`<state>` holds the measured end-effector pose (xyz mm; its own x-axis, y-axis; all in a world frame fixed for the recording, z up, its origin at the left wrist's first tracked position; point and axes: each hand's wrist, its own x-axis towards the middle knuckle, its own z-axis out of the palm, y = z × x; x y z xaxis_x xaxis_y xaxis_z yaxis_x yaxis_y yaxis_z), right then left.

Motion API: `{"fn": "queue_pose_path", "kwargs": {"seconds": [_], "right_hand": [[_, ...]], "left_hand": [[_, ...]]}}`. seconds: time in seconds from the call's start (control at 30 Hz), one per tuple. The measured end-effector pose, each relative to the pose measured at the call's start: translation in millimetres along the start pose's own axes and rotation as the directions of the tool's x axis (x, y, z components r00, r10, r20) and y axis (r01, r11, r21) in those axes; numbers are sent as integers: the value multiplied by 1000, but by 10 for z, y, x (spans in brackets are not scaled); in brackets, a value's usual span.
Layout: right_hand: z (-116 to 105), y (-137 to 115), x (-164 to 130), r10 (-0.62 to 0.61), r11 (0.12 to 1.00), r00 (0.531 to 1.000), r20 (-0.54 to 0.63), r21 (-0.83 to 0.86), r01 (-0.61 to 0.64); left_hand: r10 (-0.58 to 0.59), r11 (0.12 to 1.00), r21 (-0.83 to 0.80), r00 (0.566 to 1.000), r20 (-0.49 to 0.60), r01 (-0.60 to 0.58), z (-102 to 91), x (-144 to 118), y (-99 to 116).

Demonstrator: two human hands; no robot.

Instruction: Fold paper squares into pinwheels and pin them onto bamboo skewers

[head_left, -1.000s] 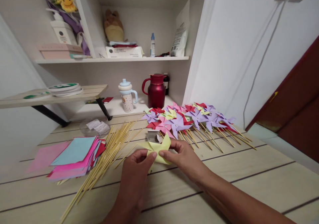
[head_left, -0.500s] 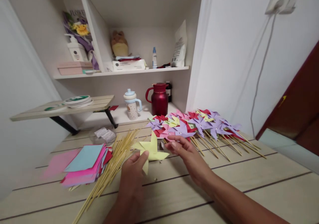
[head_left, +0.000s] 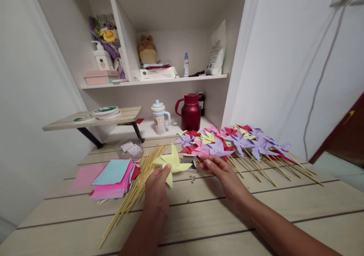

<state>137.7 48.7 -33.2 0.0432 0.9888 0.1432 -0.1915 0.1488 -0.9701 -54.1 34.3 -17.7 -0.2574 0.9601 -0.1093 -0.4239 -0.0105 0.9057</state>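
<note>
Nearest the camera, the left hand (head_left: 157,187) pinches a folded yellow pinwheel head (head_left: 172,163) by its lower blade, lifting it off the wooden tabletop (head_left: 256,218). Half a second ago the right hand (head_left: 220,169) was close beside that paper; a second ago both hands pressed it together. Now the right hand has drawn off to the right, fingers loosely open and holding nothing, hovering by a small metal tin (head_left: 190,161), with tiny pins (head_left: 192,178) scattered just in front. Judging from this, the folding looks finished and fastening is the step in hand. Left of the left hand lie bare bamboo sticks (head_left: 133,184), then a stack of coloured paper squares (head_left: 113,174). Beyond the right hand spreads a heap of finished pinwheels (head_left: 236,142) on sticks. Farther back stand a red jug (head_left: 190,112) and a child's cup (head_left: 159,117) under the shelf (head_left: 153,82).
</note>
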Motion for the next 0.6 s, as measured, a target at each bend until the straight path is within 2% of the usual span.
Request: {"fn": "queue_pose_path", "kwargs": {"seconds": [0.1, 0.17, 0.27, 0.33, 0.4, 0.47, 0.6], "right_hand": [[-33, -9, 15, -12, 997, 1000, 28, -74, 14], [-48, 11, 0, 15, 981, 990, 143, -191, 12], [-28, 75, -72, 97, 928, 925, 367, -368, 49], [13, 116, -133, 81, 888, 893, 444, -439, 137], [62, 143, -181, 29, 849, 871, 491, -472, 237], [102, 163, -206, 3, 835, 856, 517, -472, 282], [154, 212, -195, 53, 880, 875, 482, -436, 187]], "left_hand": [[74, 995, 62, 997, -13, -73, 5, 4, 35], [125, 988, 95, 991, -52, -119, -2, 28, 49], [131, 987, 108, 986, -99, -120, -36, 103, 11], [129, 989, 91, 984, -126, -118, -66, 160, -43], [137, 989, 76, 979, -150, -126, -89, 201, -92], [148, 988, 69, 976, -161, -139, -97, 219, -118], [159, 986, 72, 977, -141, -150, -83, 198, -112]]}}
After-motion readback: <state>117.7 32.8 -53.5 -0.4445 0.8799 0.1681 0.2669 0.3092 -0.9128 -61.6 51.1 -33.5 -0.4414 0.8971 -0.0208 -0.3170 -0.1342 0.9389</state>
